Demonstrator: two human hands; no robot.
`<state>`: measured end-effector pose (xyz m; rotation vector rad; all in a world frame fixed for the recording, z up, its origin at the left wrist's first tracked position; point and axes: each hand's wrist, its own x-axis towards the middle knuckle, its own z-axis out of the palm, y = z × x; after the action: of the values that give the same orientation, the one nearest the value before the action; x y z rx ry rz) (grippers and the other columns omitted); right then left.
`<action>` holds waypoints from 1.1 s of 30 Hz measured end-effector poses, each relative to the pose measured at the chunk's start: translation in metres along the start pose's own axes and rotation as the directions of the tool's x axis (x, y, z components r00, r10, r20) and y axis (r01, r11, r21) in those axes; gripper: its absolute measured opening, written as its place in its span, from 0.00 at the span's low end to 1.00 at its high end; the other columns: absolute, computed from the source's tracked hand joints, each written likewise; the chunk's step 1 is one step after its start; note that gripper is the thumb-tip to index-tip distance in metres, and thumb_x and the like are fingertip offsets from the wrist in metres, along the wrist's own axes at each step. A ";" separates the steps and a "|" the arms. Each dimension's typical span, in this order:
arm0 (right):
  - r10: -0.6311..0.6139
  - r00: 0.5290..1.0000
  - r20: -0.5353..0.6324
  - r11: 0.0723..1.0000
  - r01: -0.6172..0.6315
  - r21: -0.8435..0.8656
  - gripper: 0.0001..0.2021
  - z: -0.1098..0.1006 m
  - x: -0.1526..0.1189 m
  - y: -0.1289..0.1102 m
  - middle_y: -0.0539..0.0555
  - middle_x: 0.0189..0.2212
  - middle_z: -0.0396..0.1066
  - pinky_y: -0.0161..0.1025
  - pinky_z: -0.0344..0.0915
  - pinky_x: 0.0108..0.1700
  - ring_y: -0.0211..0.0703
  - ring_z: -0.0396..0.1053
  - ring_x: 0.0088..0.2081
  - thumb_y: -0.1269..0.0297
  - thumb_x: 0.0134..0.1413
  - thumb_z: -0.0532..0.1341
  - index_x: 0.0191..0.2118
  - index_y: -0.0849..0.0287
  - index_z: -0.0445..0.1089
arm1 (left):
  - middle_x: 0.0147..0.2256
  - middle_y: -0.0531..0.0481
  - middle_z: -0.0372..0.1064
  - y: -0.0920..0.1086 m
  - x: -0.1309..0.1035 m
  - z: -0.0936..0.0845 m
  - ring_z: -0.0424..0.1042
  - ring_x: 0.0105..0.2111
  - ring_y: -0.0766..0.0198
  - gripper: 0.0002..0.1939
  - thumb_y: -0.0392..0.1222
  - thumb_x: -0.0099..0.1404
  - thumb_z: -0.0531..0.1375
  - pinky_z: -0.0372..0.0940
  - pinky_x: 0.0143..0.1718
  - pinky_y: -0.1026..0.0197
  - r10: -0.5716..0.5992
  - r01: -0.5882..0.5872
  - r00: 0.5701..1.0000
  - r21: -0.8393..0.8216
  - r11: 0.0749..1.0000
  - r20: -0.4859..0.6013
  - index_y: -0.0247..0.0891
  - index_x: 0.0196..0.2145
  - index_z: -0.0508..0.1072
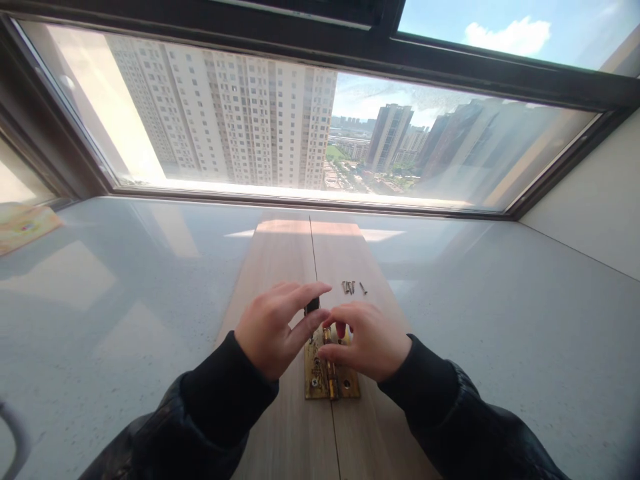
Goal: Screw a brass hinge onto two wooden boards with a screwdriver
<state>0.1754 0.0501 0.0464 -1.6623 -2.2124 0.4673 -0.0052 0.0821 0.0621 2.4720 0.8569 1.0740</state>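
A brass-coloured hinge (332, 390) lies spread across the seam between two pale wood boards (280, 257). Its left leaf has cross-head screws in it; at the lower right a hole shows bare. My left hand (273, 327) is above the left leaf, thumb and index finger around a short black handle-like piece (312, 305). The rest of that piece is mostly hidden. Over the hinge's barrel and right leaf is my right hand (373, 337), thumb and index finger apart, fingertips at the barrel. Several loose screws (349, 287) lie on the right board beyond it.
The boards rest on a pale speckled sill (150, 320) below a dark-framed window (310, 200). At the far left lies a colourful flat item (25, 227). A grey curved object (15, 433) shows at the lower left edge. A white wall (590, 180) bounds the right side.
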 end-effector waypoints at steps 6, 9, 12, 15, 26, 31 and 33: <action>-0.018 1.000 -0.015 0.997 0.019 0.075 0.04 -0.005 0.007 0.009 0.47 0.22 0.65 0.34 0.57 0.28 0.34 0.59 0.24 0.68 0.41 0.62 0.29 0.59 0.70 | 0.32 0.49 0.74 0.007 0.002 -0.016 0.73 0.30 0.64 0.10 0.39 0.61 0.56 0.67 0.30 0.63 -0.119 0.127 0.983 -0.051 0.991 0.141 0.37 0.40 0.71; 0.017 0.996 -0.083 0.997 -0.011 0.073 0.03 -0.010 0.008 0.012 0.46 0.22 0.65 0.34 0.56 0.27 0.34 0.58 0.23 0.66 0.44 0.60 0.28 0.59 0.69 | 0.23 0.53 0.70 0.007 0.001 -0.014 0.68 0.21 0.66 0.11 0.47 0.57 0.60 0.62 0.21 0.66 -0.171 0.170 0.984 0.033 0.985 0.040 0.37 0.26 0.68; 0.013 0.994 -0.105 0.995 -0.003 0.096 0.03 -0.008 0.009 0.012 0.46 0.22 0.66 0.34 0.56 0.26 0.34 0.59 0.23 0.65 0.45 0.60 0.28 0.58 0.69 | 0.22 0.54 0.67 0.006 0.000 -0.008 0.66 0.20 0.67 0.09 0.44 0.58 0.58 0.62 0.21 0.66 -0.142 0.140 0.990 0.067 0.988 0.026 0.36 0.34 0.67; -0.005 0.986 -0.167 0.991 0.026 0.128 0.03 0.000 0.010 0.013 0.47 0.22 0.66 0.34 0.56 0.27 0.34 0.60 0.23 0.66 0.46 0.59 0.27 0.58 0.69 | 0.26 0.52 0.70 0.005 0.001 -0.008 0.68 0.21 0.67 0.15 0.41 0.62 0.56 0.64 0.22 0.64 -0.076 0.071 0.995 0.082 0.994 0.062 0.37 0.46 0.67; 0.073 0.859 -0.506 0.977 0.042 0.211 0.07 0.018 0.012 0.028 0.47 0.18 0.65 0.34 0.57 0.25 0.35 0.58 0.21 0.63 0.50 0.58 0.24 0.59 0.67 | 0.25 0.52 0.72 0.004 0.001 -0.013 0.70 0.24 0.65 0.08 0.43 0.54 0.64 0.66 0.25 0.64 -0.093 0.094 0.996 -0.118 0.989 0.016 0.36 0.28 0.71; 0.048 0.847 -0.529 0.978 0.069 0.199 0.08 0.019 0.011 0.025 0.47 0.17 0.64 0.34 0.57 0.25 0.35 0.57 0.20 0.64 0.49 0.58 0.23 0.59 0.67 | 0.32 0.48 0.73 -0.002 0.002 -0.009 0.71 0.30 0.63 0.14 0.43 0.58 0.61 0.67 0.33 0.60 0.012 -0.012 1.000 -0.024 1.000 0.000 0.36 0.42 0.70; 0.035 0.852 -0.523 0.978 0.078 0.193 0.07 0.020 0.010 0.026 0.47 0.17 0.64 0.35 0.57 0.26 0.35 0.57 0.21 0.64 0.49 0.58 0.23 0.59 0.67 | 0.41 0.45 0.73 -0.003 0.001 -0.011 0.71 0.39 0.60 0.17 0.38 0.62 0.56 0.67 0.41 0.57 0.073 -0.066 0.993 -0.076 0.995 0.091 0.37 0.49 0.67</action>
<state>0.1855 0.0657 0.0173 -1.4378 -1.7130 0.1926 -0.0133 0.0856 0.0687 2.4858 0.6966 0.9842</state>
